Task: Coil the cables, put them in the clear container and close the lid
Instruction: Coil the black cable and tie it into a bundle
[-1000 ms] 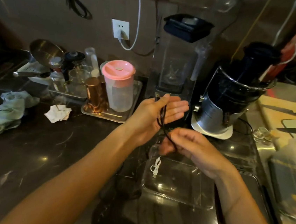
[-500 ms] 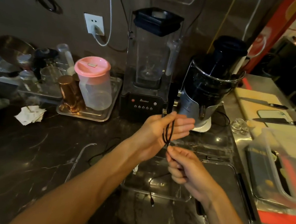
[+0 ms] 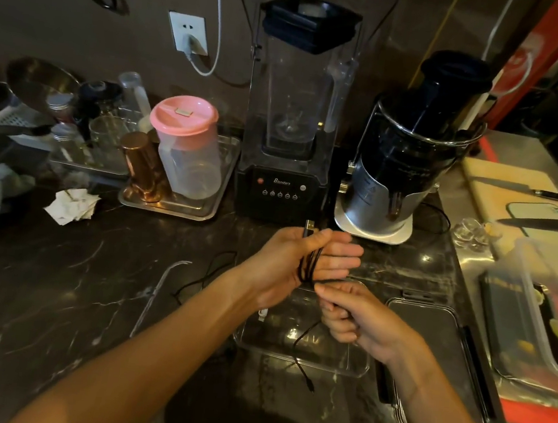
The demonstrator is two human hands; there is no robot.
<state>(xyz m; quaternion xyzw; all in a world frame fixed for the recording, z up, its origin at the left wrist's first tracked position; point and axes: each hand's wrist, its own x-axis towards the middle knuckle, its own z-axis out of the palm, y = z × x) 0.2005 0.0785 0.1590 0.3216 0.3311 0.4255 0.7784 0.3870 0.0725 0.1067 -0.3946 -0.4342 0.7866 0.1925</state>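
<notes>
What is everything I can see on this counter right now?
black cable: 1, black, looped round left hand
clear container: 1, clear, below the hands
lid: 1, clear, right of container
blender: 1, black, rear centre
juicer: 1, black and silver, right of blender
pink-lidded jug: 1, on metal tray
knives: 2, dark, right
left hand: holds coil
right hand: pinches cable

You have two hands, the left hand (image 3: 294, 264) and the right hand (image 3: 359, 318), and one black cable (image 3: 309, 266). On the bench (image 3: 55, 291) you see one clear container (image 3: 300, 351), one blender (image 3: 294, 116), one juicer (image 3: 410, 156), one pink-lidded jug (image 3: 188, 146), one copper cup (image 3: 141, 166) and two knives (image 3: 521, 190) (image 3: 544, 224).
</notes>
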